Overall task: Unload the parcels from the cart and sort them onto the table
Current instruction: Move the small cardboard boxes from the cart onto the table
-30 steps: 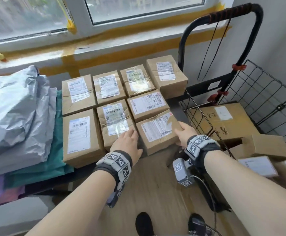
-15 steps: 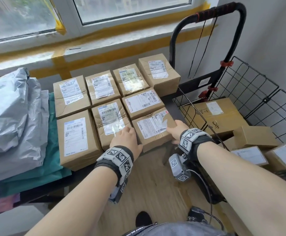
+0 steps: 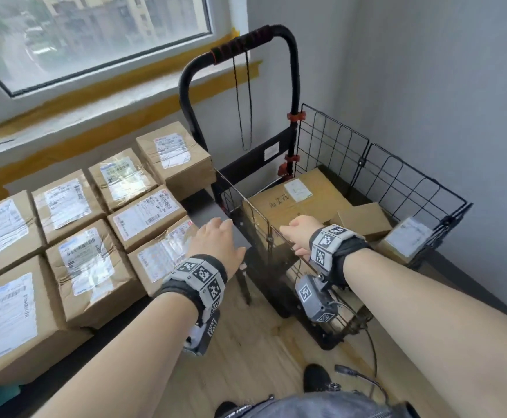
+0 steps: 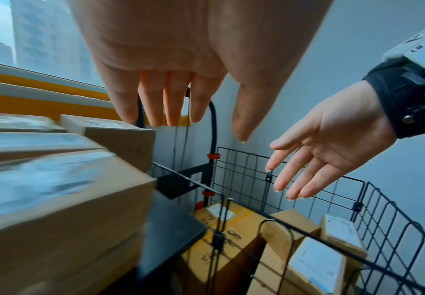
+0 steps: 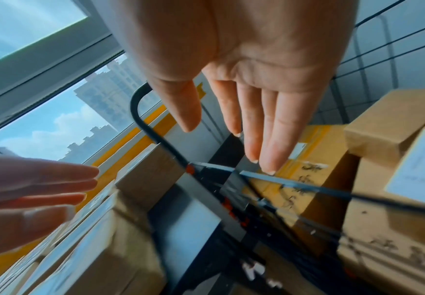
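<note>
Parcels (image 3: 152,217) already unloaded sit label-up in tight rows on the bench (image 3: 207,203), edges touching, likely so that each label reads at a glance and room is kept for more. Both hands are empty: the left hand (image 3: 216,245) hovers over the bench's right end with its fingers straight, and the right hand (image 3: 299,233) reaches over the near wire wall of the cart (image 3: 397,176), its fingers extended and slack; neither grip has hold of anything. In the cart lie a large brown box (image 3: 300,200) flat, its long axis running away from the person toward the handle (image 3: 252,40), a smaller brown box (image 3: 365,220) beside it, and a white-labelled parcel (image 3: 409,239) tilted at the right. The right hand appears headed for the large box, which probably needs both hands.
</note>
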### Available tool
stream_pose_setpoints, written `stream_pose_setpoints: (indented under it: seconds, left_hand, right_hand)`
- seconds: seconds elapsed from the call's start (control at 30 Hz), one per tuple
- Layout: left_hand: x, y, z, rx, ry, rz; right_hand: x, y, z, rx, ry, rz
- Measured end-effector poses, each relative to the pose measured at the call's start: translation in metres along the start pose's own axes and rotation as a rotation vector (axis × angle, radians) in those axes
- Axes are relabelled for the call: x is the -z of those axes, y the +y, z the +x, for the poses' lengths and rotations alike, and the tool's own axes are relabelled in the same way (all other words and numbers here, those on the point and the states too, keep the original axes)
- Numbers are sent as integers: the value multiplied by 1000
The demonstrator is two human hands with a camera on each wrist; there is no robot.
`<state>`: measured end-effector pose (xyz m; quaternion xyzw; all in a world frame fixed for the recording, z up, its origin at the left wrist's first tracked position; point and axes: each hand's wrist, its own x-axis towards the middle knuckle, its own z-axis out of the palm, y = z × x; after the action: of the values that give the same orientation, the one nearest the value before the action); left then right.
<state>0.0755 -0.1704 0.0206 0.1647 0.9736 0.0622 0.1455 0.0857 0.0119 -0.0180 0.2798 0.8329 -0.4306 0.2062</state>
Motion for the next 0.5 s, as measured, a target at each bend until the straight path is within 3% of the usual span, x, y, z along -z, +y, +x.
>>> stream_pose_setpoints:
  seconds: [0.3,0.5]
  left_hand:
    - [-19,145,56,-82,-105,-67]
    - [-33,195,93,-98,-238,-26]
  right_hand:
    - [129,118,30,-181,132,244]
    - [167,170,56,-337,201,289]
